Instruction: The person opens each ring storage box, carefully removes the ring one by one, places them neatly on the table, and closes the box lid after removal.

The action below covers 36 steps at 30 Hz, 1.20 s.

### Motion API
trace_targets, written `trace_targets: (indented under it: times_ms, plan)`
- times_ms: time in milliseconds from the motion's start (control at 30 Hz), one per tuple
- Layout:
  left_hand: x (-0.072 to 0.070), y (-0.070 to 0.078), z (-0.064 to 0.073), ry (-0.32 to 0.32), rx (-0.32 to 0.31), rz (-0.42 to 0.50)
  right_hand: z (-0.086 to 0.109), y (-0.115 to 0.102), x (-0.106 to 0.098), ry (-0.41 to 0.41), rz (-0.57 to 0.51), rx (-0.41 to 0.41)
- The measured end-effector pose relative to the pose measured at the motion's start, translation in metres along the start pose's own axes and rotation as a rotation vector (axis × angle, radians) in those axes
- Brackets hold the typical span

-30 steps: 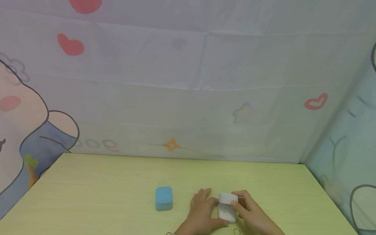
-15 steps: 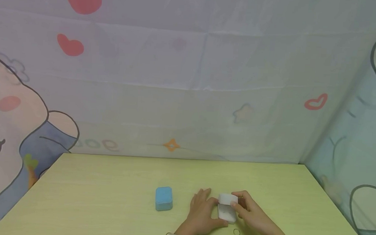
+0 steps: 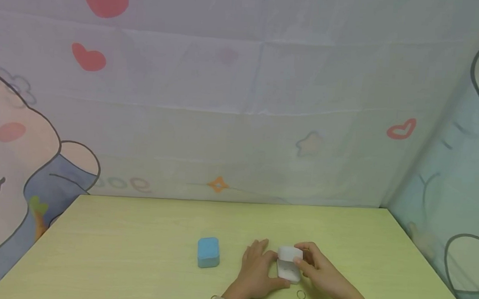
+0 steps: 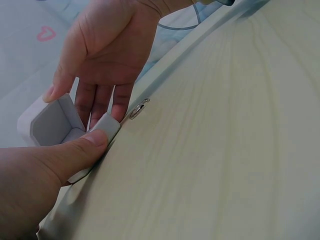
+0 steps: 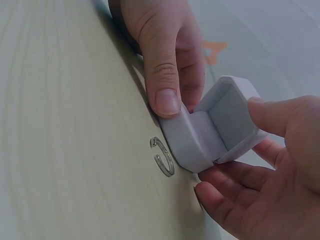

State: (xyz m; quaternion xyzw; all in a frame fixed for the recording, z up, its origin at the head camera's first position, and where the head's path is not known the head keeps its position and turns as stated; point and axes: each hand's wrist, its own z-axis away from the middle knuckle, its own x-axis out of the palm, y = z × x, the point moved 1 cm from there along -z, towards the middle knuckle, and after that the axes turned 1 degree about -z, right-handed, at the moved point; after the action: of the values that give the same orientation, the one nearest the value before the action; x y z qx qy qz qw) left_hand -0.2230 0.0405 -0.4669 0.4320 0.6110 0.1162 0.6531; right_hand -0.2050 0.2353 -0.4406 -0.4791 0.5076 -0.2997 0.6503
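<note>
A small white ring box [image 3: 288, 271] stands on the table with its lid [image 5: 235, 115] raised. My left hand [image 3: 256, 271] holds the base, thumb [image 4: 95, 137] on the front wall and forefinger toward the back. With thumb and forefinger, my right hand [image 3: 324, 273] pinches the raised lid; its other fingers [image 5: 235, 185] lie beside the base. The pale lined inside shows in both wrist views, and no ring shows in it. Just in front of the box lies a silver open-ended ring [image 5: 164, 157], flat on the wood.
A blue box [image 3: 208, 253], closed, sits on the table to the left of my left hand. Beside the left sleeve a thin ring-like curve [image 3: 214, 298] shows, partly hidden. The pale wooden table [image 3: 134, 253] meets a printed cloth backdrop [image 3: 241, 122] behind.
</note>
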Motion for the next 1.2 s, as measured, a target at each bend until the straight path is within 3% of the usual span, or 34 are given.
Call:
trace_targets:
  times_ms: [367, 1200]
  plan:
    - [0.0022, -0.0024, -0.0017, 0.002, -0.003, -0.027, -0.0002, -0.0008, 0.0003, -0.005, 0.031, 0.025]
    - [0.0004, -0.001, 0.0009, 0.0, 0.008, 0.009, 0.001, 0.0001, -0.0009, -0.015, 0.056, 0.014]
